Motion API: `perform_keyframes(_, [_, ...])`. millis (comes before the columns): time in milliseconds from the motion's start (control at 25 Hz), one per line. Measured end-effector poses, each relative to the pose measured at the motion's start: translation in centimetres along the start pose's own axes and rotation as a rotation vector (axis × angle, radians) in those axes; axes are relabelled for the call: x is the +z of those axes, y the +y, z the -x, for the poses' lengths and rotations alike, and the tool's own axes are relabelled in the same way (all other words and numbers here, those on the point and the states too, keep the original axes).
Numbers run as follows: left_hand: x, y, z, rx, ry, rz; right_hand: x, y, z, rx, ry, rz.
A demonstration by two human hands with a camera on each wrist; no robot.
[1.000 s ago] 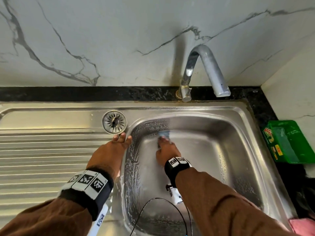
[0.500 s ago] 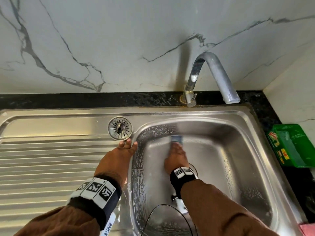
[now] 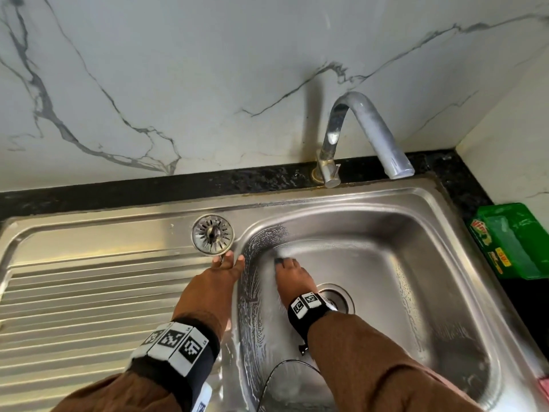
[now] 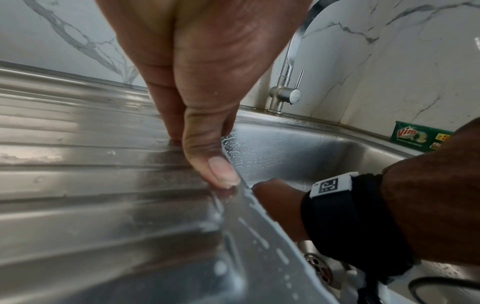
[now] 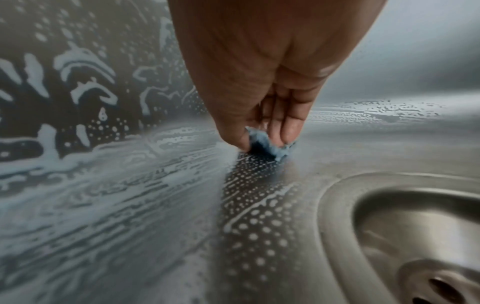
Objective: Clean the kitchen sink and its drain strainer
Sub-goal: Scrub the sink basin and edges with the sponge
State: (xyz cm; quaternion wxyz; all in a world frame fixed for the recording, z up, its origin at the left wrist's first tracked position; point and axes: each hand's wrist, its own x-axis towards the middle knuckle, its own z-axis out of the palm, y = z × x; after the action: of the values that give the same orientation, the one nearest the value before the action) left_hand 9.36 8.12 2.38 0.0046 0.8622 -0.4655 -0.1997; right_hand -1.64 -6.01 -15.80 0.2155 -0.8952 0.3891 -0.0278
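Note:
The steel sink (image 3: 416,263) has soapy foam on its left wall and floor. My right hand (image 3: 292,278) is down in the basin, left of the open drain hole (image 3: 341,298). Its fingers pinch a small blue scrub pad (image 5: 270,144) against the floor. The round metal drain strainer (image 3: 213,234) lies on the drainboard by the basin's back left corner. My left hand (image 3: 219,275) rests with straight fingers on the sink rim (image 4: 233,197) just in front of the strainer, holding nothing.
A curved steel tap (image 3: 365,135) rises behind the basin. A green Vim soap box (image 3: 511,242) sits on the black counter to the right. The ribbed drainboard (image 3: 89,292) spreads left. A black cable (image 3: 285,370) hangs from my right wrist.
My right hand has slid the pad back toward me and left along the basin floor, so the pad is now mostly hidden under the fingers. The left hand has stayed on the rim.

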Motion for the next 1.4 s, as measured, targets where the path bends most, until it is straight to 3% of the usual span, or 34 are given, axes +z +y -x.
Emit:
perform_keyframes(40, [0.1,-0.1,-0.1,-0.005,-0.006,0.015,-0.4,0.1,0.2,-0.001,0.003,-0.04])
perform_keyframes(120, [0.5,-0.4,-0.2,-0.003,-0.013,0.038,-2.3,1.3,-0.1,0.19,-0.034,-0.139])
perform_keyframes(240, [0.8,-0.7,-0.1,-0.012,-0.05,0.091,-6.4,4.9,-0.7,0.785,0.164,-0.771])
perform_keyframes(280, [0.6,-0.7,-0.1,-0.009,-0.059,0.092,-7.5,5.6,-1.1,0.893,0.277,-0.986])
perform_keyframes(360, [0.1,-0.3,0.0,0.009,-0.067,0.035,-9.3,6.1,-2.3,0.892,0.537,-1.163])
perform_keyframes(440, [-0.2,0.3,0.1,0.033,-0.07,-0.038,-11.0,4.4,-3.3,0.78,0.595,-1.244])
perform_keyframes(520, [-0.4,0.4,0.2,0.036,-0.081,-0.061,-11.2,1.3,-3.9,0.676,0.506,-1.309])
perform_keyframes(600, [-0.9,0.4,0.3,0.047,-0.075,-0.074,-10.9,-2.5,-3.6,0.537,0.322,-1.298])
perform_keyframes(720, [-1.3,0.6,0.3,0.057,-0.04,-0.047,-9.5,-4.7,-4.2,0.437,0.141,-1.113])
perform_keyframes(800, [-1.3,0.3,0.6,0.053,-0.01,-0.012,-10.0,-3.1,-4.9,0.494,0.206,-1.035])
perform_keyframes(880, [-0.9,-0.3,0.5,0.039,-0.006,-0.002,-12.1,-0.3,-4.5,0.648,0.369,-0.906])
perform_keyframes(960, [-0.2,-0.6,0.3,0.034,-0.013,0.01,-14.6,1.6,-3.2,0.731,0.439,-0.663])
perform_keyframes(1040, [0.2,-0.5,0.1,0.031,-0.032,-0.003,-15.8,1.6,-2.5,0.658,0.396,-0.461])
perform_keyframes(1120, [0.1,-0.2,-0.1,0.031,-0.04,-0.048,-15.5,-0.5,-2.4,0.472,0.312,-0.369])
perform_keyframes(1280, [-0.4,0.2,-0.1,0.043,-0.034,-0.104,-11.4,-5.2,-2.1,-0.143,0.089,-0.054])
perform_keyframes(1400, [-0.6,0.6,0.3,0.044,-0.039,-0.112,-9.7,-5.9,-1.5,-0.455,0.14,0.203])
